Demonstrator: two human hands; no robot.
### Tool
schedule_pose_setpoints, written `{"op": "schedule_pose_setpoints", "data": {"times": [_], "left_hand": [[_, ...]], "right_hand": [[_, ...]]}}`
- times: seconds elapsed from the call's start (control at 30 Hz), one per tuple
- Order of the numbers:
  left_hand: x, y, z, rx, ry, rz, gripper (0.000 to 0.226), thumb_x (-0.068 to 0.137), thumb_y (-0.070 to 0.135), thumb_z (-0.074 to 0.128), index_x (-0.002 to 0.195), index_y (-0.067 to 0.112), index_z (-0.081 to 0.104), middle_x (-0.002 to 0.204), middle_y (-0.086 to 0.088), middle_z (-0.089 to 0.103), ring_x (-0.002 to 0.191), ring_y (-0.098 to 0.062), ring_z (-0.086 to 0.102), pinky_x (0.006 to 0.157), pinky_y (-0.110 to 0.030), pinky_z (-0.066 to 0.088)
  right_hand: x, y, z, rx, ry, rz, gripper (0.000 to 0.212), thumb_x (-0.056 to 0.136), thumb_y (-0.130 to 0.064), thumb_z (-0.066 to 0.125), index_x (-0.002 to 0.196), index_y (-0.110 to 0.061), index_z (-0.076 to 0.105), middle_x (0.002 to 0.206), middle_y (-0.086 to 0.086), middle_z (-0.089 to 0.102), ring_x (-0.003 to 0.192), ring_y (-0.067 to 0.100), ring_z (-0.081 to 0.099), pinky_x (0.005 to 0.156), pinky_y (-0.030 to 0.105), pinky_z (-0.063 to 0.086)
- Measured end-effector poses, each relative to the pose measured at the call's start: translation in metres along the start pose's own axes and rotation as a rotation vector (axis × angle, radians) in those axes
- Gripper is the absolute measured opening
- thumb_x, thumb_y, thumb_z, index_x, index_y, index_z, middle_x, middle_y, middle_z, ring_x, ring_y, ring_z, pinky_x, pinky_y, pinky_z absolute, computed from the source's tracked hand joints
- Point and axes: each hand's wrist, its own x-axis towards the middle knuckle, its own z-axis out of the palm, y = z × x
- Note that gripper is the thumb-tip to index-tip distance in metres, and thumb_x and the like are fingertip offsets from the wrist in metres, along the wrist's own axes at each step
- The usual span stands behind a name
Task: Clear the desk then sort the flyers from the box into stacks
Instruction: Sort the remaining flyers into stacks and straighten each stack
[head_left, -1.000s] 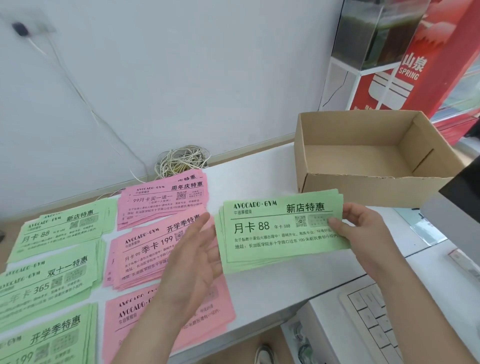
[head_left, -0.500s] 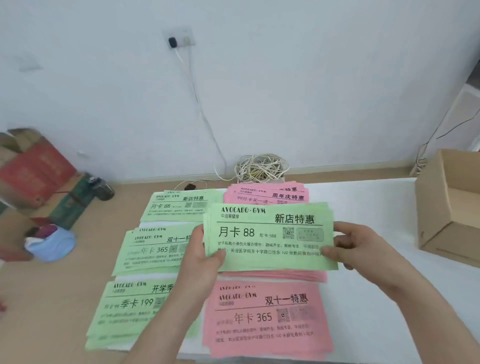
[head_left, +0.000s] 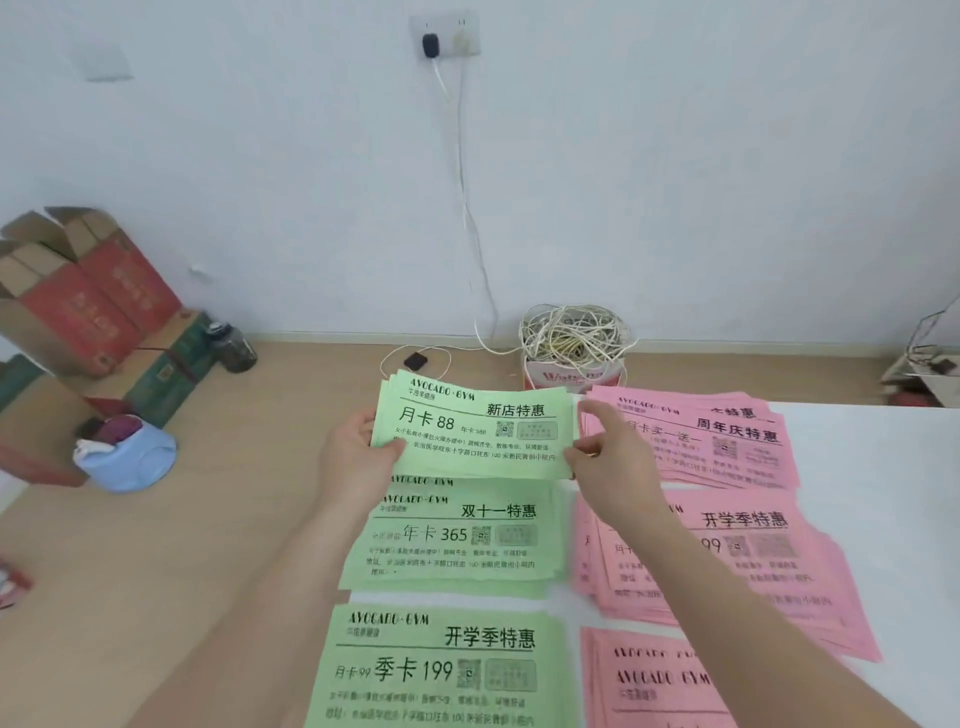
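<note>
I hold a bundle of green "月卡 88" flyers (head_left: 478, 431) at the far left corner of the white desk (head_left: 883, 467). My left hand (head_left: 358, 457) grips its left edge and my right hand (head_left: 608, 457) pinches its right edge. Whether the bundle touches the stack below it I cannot tell. Nearer to me lie a green "年卡 365" stack (head_left: 457, 540) and a green "季卡 199" stack (head_left: 441, 670). To the right lie three pink stacks: the far one (head_left: 727, 441), the middle one (head_left: 737, 561) and the near one (head_left: 660, 680).
A tub of tangled white cable (head_left: 574, 343) stands on the floor behind the desk, under a wall socket (head_left: 441, 36) with a plug. On the floor at left are red cardboard boxes (head_left: 88, 291), a dark bottle (head_left: 234, 345) and a blue container (head_left: 127, 457).
Both hands have carried the green bundle leftward and away from me, to the far end of the green column. My view has swung left, and the cardboard box has left the frame.
</note>
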Motion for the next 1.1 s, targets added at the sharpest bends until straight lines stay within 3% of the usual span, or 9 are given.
{"op": "schedule_pose_setpoints", "data": {"times": [0.1,0.3,0.37,0.47,0.57,0.7,0.9,0.97,1.1], "left_hand": [[0.034,-0.008,0.007,0.072,-0.005,0.034,0.036,0.085,0.005,0.064,0.105,0.033,0.053,0.105,0.005,0.069,0.086,-0.019,0.066,0.076,-0.037,0.054],[0.063,-0.029,0.02,0.354,-0.032,0.089,0.04,0.084,0.013,0.065,0.123,0.015,0.053,0.118,-0.004,0.063,0.107,-0.026,0.056,0.084,-0.032,0.043],[0.064,-0.033,0.019,0.417,-0.028,0.123,0.052,0.083,0.016,0.068,0.13,0.011,0.046,0.124,-0.011,0.057,0.115,-0.03,0.051,0.089,-0.035,0.039],[0.062,-0.035,0.02,0.403,-0.1,0.086,0.054,0.086,0.019,0.064,0.134,0.016,0.039,0.126,-0.006,0.058,0.112,-0.028,0.054,0.08,-0.031,0.037],[0.06,-0.037,0.02,0.383,-0.124,0.091,0.055,0.088,0.022,0.062,0.136,0.018,0.036,0.129,-0.004,0.057,0.111,-0.027,0.057,0.081,-0.03,0.039],[0.047,-0.042,-0.002,0.441,-0.135,0.082,0.068,0.089,0.033,0.061,0.144,0.014,0.026,0.142,-0.005,0.045,0.121,-0.026,0.051,0.095,-0.038,0.042],[-0.004,-0.079,-0.037,0.5,-0.185,-0.012,0.087,0.084,0.048,0.064,0.148,0.008,0.021,0.152,-0.008,0.032,0.137,-0.025,0.035,0.11,-0.042,0.032],[-0.01,-0.087,-0.039,0.4,-0.242,-0.149,0.087,0.081,0.051,0.066,0.146,0.012,0.024,0.144,-0.005,0.044,0.127,-0.025,0.048,0.104,-0.045,0.039],[-0.013,-0.096,-0.034,0.319,-0.355,-0.181,0.046,0.078,0.042,0.073,0.117,0.026,0.053,0.107,0.012,0.067,0.096,-0.01,0.065,0.089,-0.043,0.052]], "right_hand": [[0.018,-0.005,0.021,-0.101,0.031,0.017,0.046,0.09,-0.003,0.054,0.133,-0.02,0.05,0.088,-0.003,0.062,0.086,0.019,0.061,0.08,0.033,0.05],[0.026,0.003,0.037,-0.372,0.013,0.005,0.044,0.093,-0.007,0.047,0.136,-0.015,0.048,0.114,0.006,0.066,0.106,0.027,0.06,0.09,0.036,0.047],[0.024,0.006,0.038,-0.503,-0.01,-0.018,0.044,0.092,-0.008,0.046,0.136,-0.013,0.047,0.11,0.008,0.067,0.105,0.03,0.058,0.087,0.033,0.043],[0.019,0.006,0.038,-0.615,-0.046,-0.035,0.038,0.091,-0.008,0.044,0.129,-0.008,0.048,0.081,0.003,0.06,0.086,0.027,0.052,0.087,0.032,0.035],[0.016,-0.002,0.04,-0.628,-0.087,-0.046,0.034,0.093,-0.009,0.043,0.127,-0.007,0.048,0.095,0.005,0.063,0.094,0.029,0.054,0.08,0.03,0.03],[0.0,-0.007,0.034,-0.627,-0.098,-0.079,0.048,0.096,-0.028,0.047,0.14,-0.014,0.034,0.122,0.006,0.058,0.113,0.029,0.049,0.097,0.035,0.032],[-0.038,0.007,0.03,-0.726,-0.198,0.012,0.068,0.091,-0.051,0.052,0.145,-0.024,0.022,0.101,-0.001,0.062,0.121,0.029,0.041,0.095,0.043,0.042],[-0.044,0.011,0.038,-0.761,-0.187,-0.004,0.068,0.089,-0.051,0.054,0.144,-0.023,0.025,0.118,-0.001,0.06,0.122,0.027,0.041,0.096,0.04,0.041],[-0.048,0.014,0.047,-0.765,-0.132,-0.068,0.063,0.089,-0.045,0.058,0.142,-0.022,0.03,0.127,-0.001,0.055,0.119,0.024,0.042,0.098,0.035,0.037]]}}
